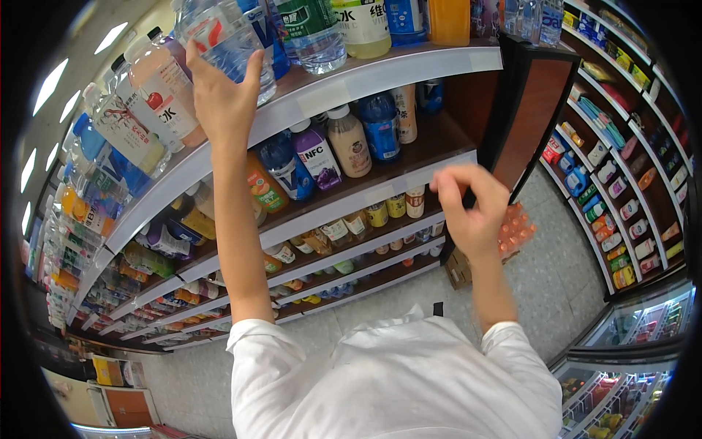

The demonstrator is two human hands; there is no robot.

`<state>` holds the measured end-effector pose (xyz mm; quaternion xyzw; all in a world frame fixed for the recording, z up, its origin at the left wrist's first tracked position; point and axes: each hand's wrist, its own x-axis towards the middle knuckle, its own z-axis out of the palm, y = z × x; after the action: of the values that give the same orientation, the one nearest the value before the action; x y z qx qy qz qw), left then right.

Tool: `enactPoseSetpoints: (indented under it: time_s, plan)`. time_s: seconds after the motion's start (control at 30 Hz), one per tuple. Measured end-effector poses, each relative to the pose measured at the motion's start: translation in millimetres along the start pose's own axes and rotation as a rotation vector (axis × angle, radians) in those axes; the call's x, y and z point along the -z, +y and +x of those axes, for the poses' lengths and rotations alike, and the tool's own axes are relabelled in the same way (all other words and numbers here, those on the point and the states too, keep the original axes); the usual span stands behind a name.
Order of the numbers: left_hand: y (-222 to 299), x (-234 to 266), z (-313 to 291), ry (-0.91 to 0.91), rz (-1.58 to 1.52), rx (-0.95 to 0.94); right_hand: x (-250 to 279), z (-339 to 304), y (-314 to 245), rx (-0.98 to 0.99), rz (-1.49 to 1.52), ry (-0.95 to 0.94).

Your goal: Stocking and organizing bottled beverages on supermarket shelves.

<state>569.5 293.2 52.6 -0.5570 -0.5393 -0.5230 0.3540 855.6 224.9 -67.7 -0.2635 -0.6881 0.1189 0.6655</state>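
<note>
White shirt (409,380) lies nearest. My left fingers (196,64) clasp a clear bottle (230,45) at the upper shelf's (387,70) edge; my right fingers (472,174) curl inward, apparently empty. Risk: slack grip could tip it against neighbouring bottles (316,42).

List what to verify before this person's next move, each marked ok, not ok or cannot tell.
1. Left hand around the clear bottle: ok, thumb on one side.
2. Right hand free: ok, curled, nothing visible in it.
3. Clear bottle's top in view: not ok, cut off by the picture's upper edge.
4. Clear bottle's base resting on the upper shelf: cannot tell.
5. Green-labelled bottle standing on that shelf: ok.
</note>
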Motion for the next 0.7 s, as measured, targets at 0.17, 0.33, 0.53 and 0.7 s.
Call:
enactPoseSetpoints:
  time_s: [0.17, 0.33, 0.53, 0.7]
  plan:
    - [-20, 17, -1, 0.222, 0.534, -0.249, -37, 83, 5, 0.175, -0.002, 0.069]
    - [-27, 37, -19, 0.212, 0.640, -0.221, -86, 178, 2, 0.360, -0.136, -0.008]
    - [-29, 52, -38, 0.032, 0.358, -0.196, -130, 256, -32, 0.507, -0.376, 0.168]
    - [-12, 53, -38, -0.155, 0.392, -0.097, -154, 280, -41, 0.148, -0.666, -0.027]
